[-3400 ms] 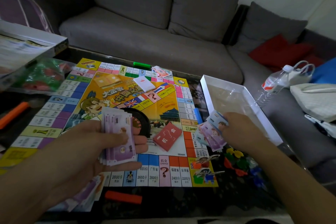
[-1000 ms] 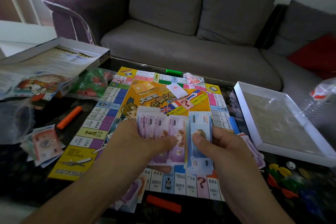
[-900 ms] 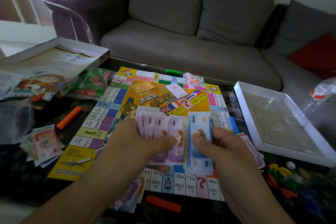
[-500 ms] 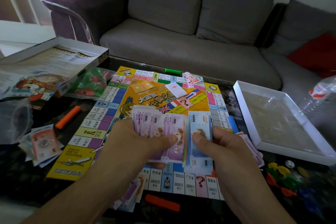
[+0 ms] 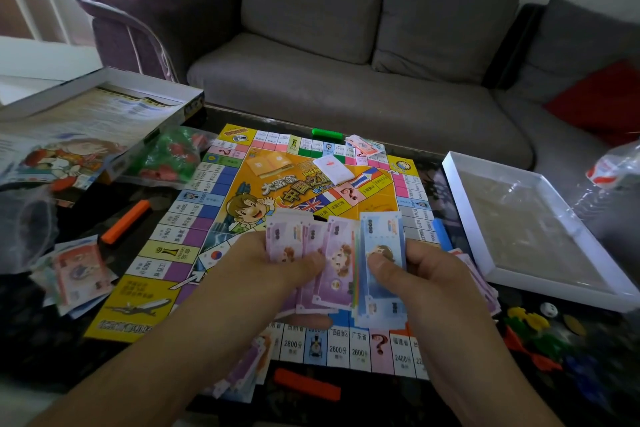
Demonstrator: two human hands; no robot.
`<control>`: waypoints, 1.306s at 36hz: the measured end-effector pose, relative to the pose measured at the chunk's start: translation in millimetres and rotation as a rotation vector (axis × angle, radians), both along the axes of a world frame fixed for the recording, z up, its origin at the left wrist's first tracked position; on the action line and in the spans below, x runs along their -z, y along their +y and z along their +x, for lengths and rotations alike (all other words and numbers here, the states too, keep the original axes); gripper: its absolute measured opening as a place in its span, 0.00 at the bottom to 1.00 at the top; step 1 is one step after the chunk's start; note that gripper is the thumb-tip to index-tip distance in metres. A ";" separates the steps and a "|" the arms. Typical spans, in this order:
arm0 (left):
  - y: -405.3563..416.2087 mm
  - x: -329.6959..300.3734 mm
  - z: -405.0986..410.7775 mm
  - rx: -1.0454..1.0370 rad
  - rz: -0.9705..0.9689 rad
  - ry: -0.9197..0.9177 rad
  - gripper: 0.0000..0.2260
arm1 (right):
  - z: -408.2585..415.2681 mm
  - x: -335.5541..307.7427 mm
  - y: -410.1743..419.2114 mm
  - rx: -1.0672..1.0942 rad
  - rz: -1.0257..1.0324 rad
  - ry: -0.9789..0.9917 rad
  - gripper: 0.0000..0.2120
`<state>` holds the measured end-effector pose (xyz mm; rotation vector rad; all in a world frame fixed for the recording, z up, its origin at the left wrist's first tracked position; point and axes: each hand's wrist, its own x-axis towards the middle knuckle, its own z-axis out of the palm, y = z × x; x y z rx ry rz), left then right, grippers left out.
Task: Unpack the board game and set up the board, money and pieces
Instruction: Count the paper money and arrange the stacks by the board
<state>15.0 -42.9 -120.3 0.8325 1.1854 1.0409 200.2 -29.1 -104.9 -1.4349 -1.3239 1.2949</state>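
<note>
Left hand [image 5: 277, 274] pinches purple notes [image 5: 311, 253]; right hand [image 5: 433, 274] pinches blue notes [image 5: 381, 253]. Thin, limp, likely slippery paper: grip stack mid-edge, thumb on top.

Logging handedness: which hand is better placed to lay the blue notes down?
Probably the right hand: its thumb already pins the blue notes, apart from the purple notes that the left hand holds.

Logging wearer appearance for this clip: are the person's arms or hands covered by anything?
No. Both forearms are bare as far as the frame shows, with no sleeves in view. The left hand and right hand have no gloves, rings or watch visible.
</note>
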 end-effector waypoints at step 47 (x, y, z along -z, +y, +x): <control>-1.3 -8.0 -0.2 -0.038 -0.047 0.010 0.04 | 13.7 14.0 9.9 -0.015 -0.049 0.140 0.10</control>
